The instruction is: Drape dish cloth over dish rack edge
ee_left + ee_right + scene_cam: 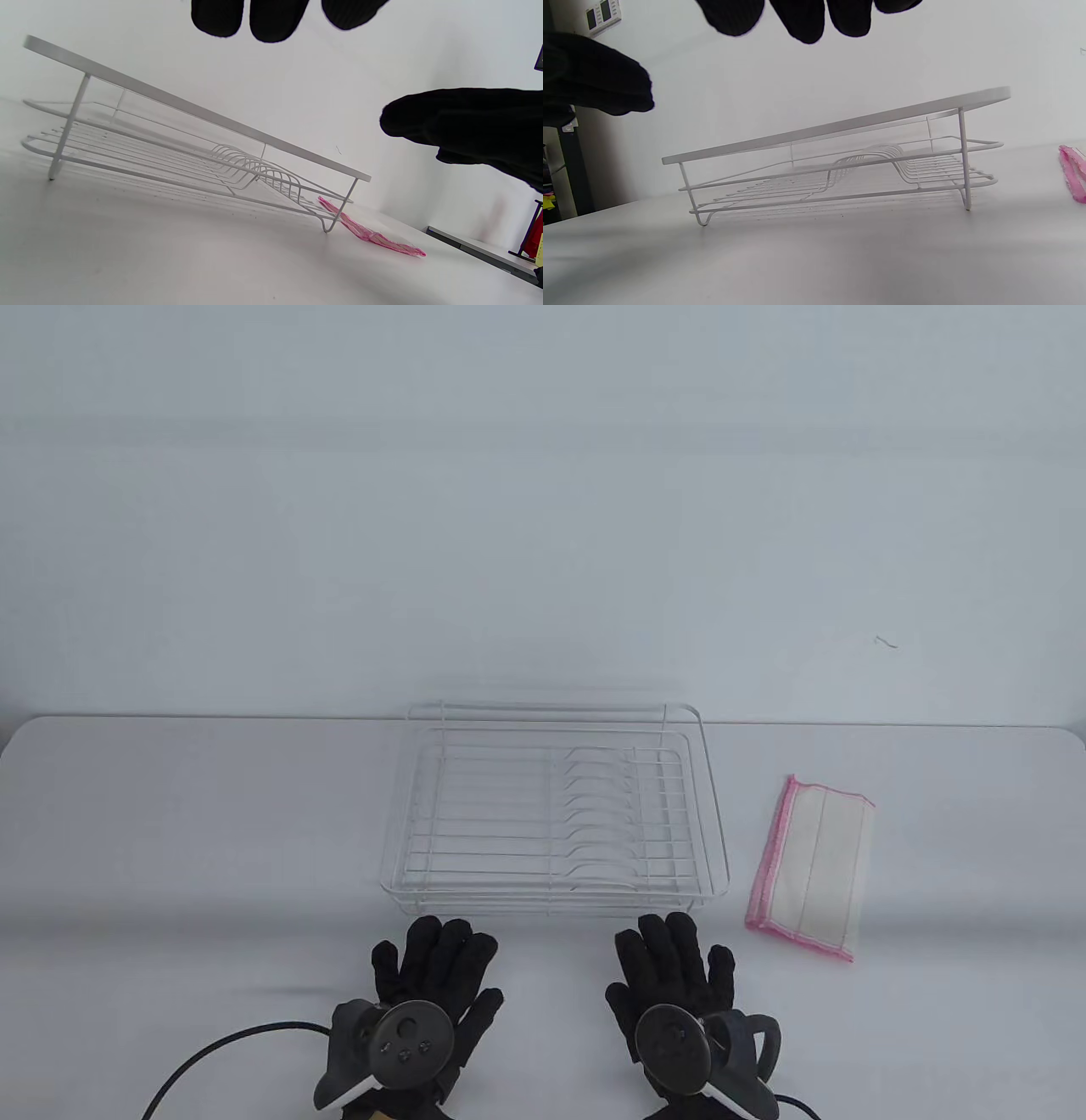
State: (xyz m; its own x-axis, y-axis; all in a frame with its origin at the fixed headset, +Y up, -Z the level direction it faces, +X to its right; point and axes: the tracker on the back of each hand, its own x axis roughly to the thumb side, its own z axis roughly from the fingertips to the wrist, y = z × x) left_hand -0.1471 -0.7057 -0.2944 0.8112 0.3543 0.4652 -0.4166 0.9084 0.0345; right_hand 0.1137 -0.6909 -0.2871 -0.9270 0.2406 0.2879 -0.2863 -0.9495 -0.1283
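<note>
Both hands, left [424, 984] and right [674, 980], are held flat, fingers spread, nothing grasped, while the folded cloth [814, 865] lies just right of the right hand, beside the rack [717, 814], probably soft and light, best pinched at its pink hem.

Lab setup: bare white table [212, 831], blank wall [543, 475]

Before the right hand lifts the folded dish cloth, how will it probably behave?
The dish cloth lies flat and thin beside the dish rack, so it is probably floppy and light. Being folded, it may open and hang when the right hand lifts one edge.
</note>
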